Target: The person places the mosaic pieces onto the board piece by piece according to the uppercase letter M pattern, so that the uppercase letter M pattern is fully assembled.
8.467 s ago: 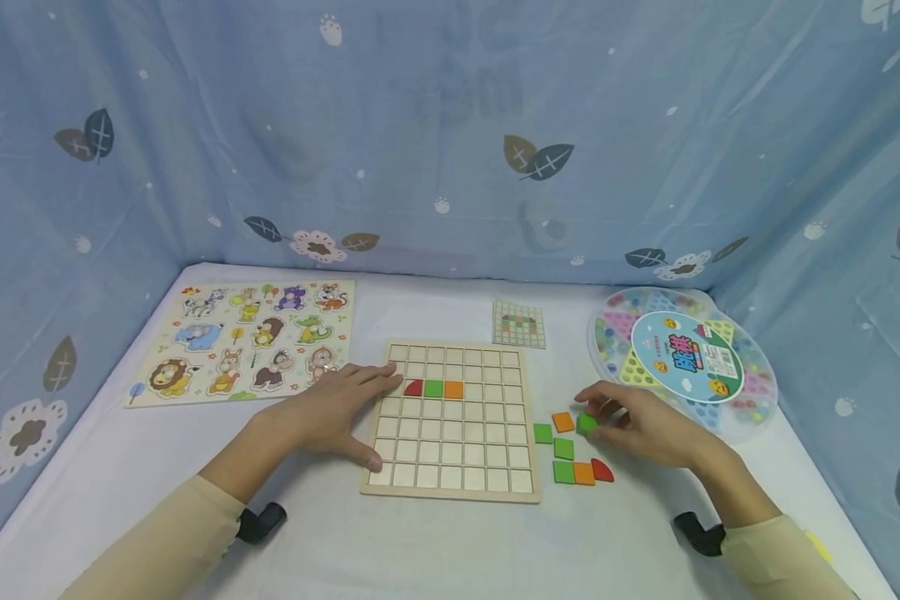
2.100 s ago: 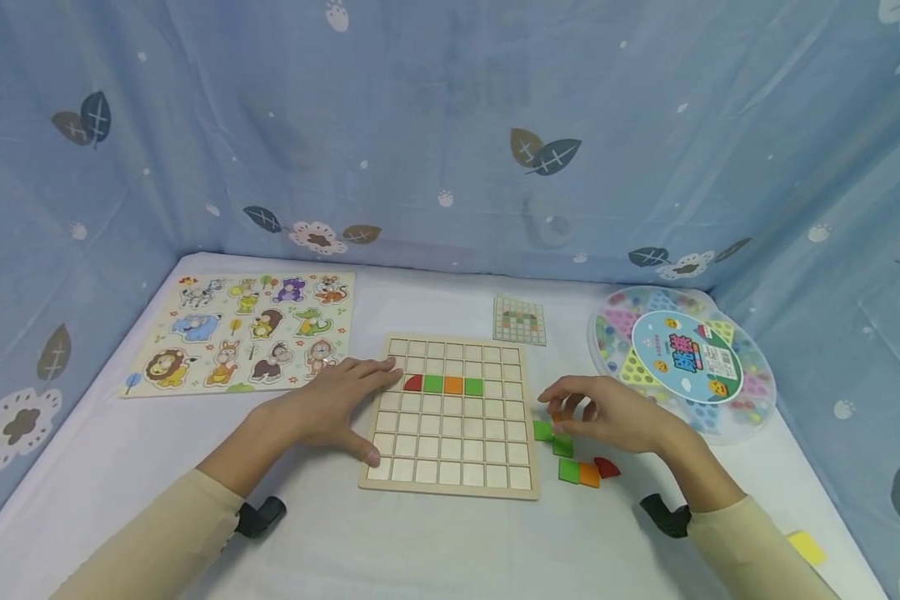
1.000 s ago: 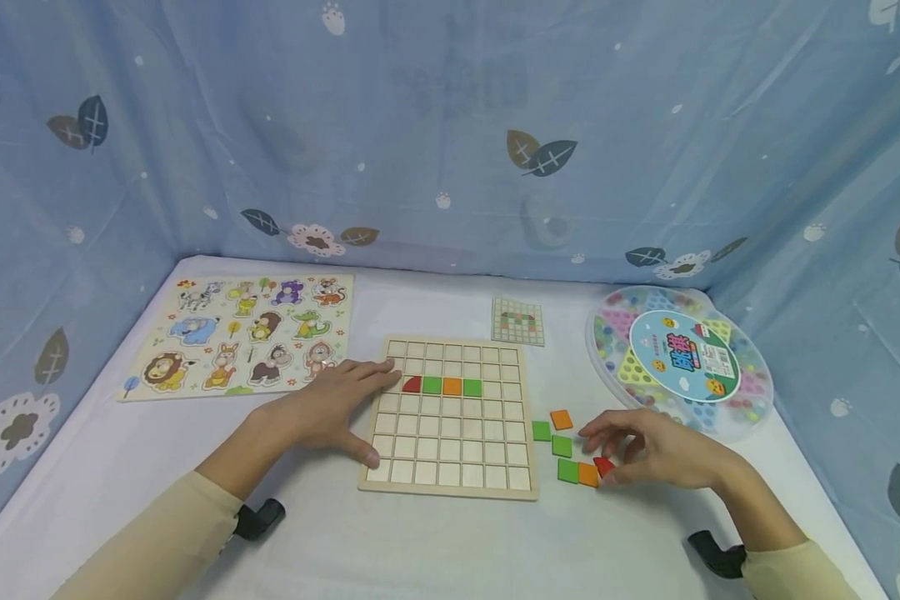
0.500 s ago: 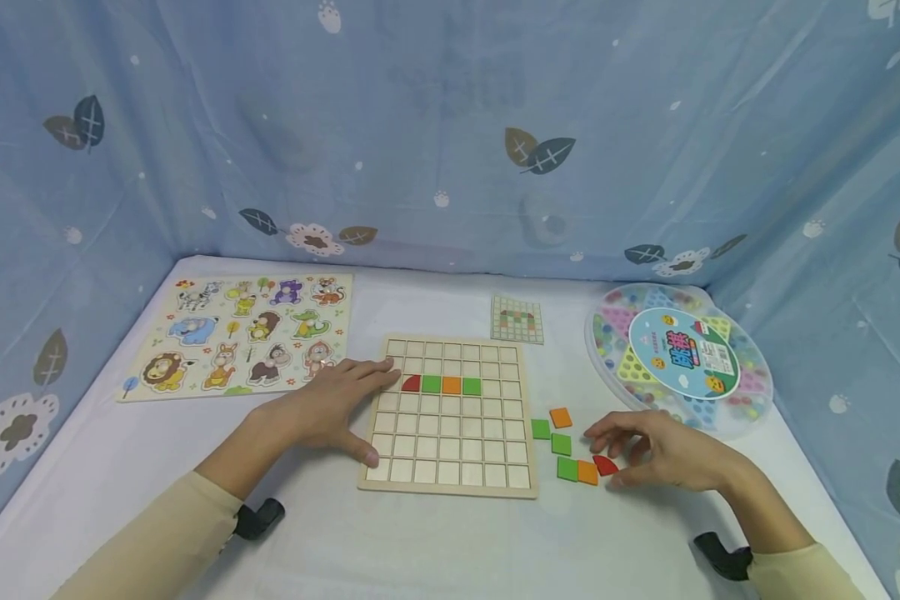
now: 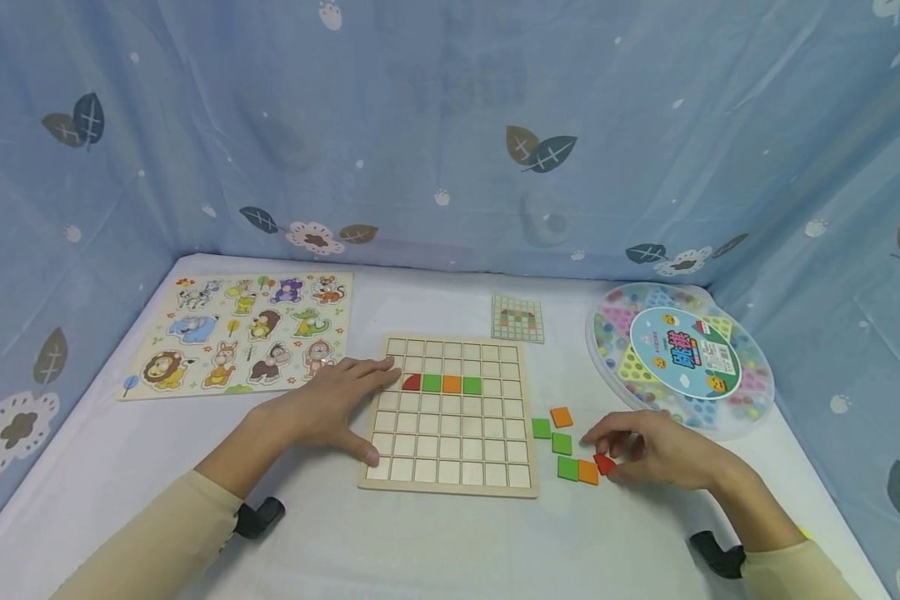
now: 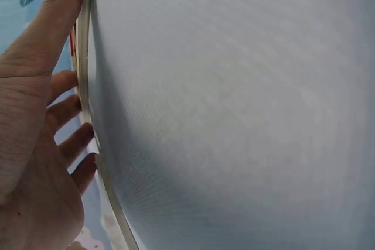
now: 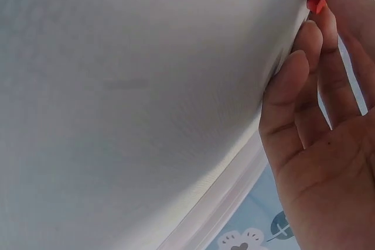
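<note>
My left hand (image 5: 328, 408), fingers apart, probably braces the board (image 5: 450, 427) at nine o'clock — my right hand (image 5: 660, 450) pinches a red piece (image 5: 603, 464) at four.

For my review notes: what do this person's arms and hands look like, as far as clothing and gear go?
The sleeves are plain beige and stop short of the hands. A black, bent, rounded piece juts out beside each sleeve's end. The left hand and right hand are ungloved, and no rings show.
</note>
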